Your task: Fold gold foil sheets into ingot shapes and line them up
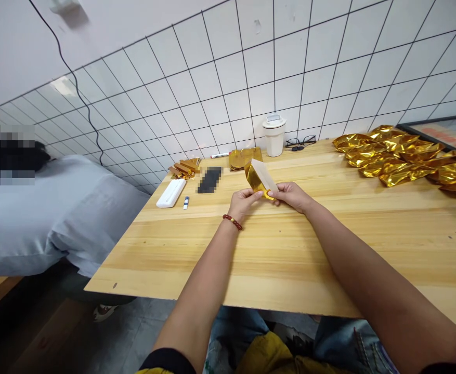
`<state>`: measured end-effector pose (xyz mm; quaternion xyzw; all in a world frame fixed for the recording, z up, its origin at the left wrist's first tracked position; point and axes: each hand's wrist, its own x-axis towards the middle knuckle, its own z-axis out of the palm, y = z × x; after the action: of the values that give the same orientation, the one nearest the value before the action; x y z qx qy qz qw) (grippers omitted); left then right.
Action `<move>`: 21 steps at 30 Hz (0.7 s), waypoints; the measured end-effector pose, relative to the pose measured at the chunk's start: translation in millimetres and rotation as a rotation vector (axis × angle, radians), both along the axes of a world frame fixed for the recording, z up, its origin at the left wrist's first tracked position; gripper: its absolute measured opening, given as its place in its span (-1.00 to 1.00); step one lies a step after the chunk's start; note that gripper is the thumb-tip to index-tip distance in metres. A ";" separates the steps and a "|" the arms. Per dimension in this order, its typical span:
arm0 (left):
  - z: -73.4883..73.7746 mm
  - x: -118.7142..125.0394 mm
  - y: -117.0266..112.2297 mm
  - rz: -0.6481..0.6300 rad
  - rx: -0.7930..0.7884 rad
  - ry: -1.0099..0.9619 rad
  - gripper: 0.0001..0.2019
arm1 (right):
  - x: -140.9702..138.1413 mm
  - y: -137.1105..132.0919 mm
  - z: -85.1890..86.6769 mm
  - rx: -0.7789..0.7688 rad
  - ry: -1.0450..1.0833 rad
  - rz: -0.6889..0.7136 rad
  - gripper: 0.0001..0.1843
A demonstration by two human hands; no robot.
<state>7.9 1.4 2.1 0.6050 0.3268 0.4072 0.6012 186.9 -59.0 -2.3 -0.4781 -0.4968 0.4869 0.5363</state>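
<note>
Between my two hands is a sheet of gold foil paper (255, 179), partly folded, its pale back turned up on the right side. My left hand (244, 203) pinches the lower left of the sheet between thumb and fingers; a dark red bead bracelet (232, 222) circles that wrist. On the lower right, my right hand (291, 196) grips the same paper, thumb near the fold. The paper is held up over the wooden table (282, 259). Just behind it lies a flat stack of gold paper (237, 159).
Several folded gold foil pieces (393, 156) line the back right. A white lidded cup (274, 137), glasses (300, 143), a marker (220, 155), gold strips (184, 169), a white case (171, 193), a small tube (186, 202) and a blurred dark object (209, 179) stand about. A person (64, 213) sits left.
</note>
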 end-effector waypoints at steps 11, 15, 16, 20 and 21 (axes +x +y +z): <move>-2.3 -1.6 -3.0 -0.157 0.045 0.108 -0.45 | -1.8 -3.3 4.2 0.024 -0.035 0.013 -0.51; -3.4 -1.0 -2.5 -0.155 0.026 0.095 -0.45 | -1.9 -2.6 3.1 0.008 -0.007 0.005 -0.50; -3.6 -0.9 -2.1 -0.123 0.024 0.082 -0.46 | -2.0 -2.3 2.5 0.002 0.000 0.001 -0.50; -2.8 -1.4 -0.1 -0.006 0.002 0.015 -0.50 | -2.1 -1.7 0.3 -0.005 -0.002 0.006 -0.51; -2.5 -1.6 0.2 0.004 -0.003 0.003 -0.51 | -2.0 -1.5 0.1 -0.005 -0.003 0.005 -0.51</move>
<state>6.3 1.6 -0.4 0.6044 0.3293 0.4068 0.6007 184.8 -60.5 -2.1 -0.4789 -0.4976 0.4887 0.5330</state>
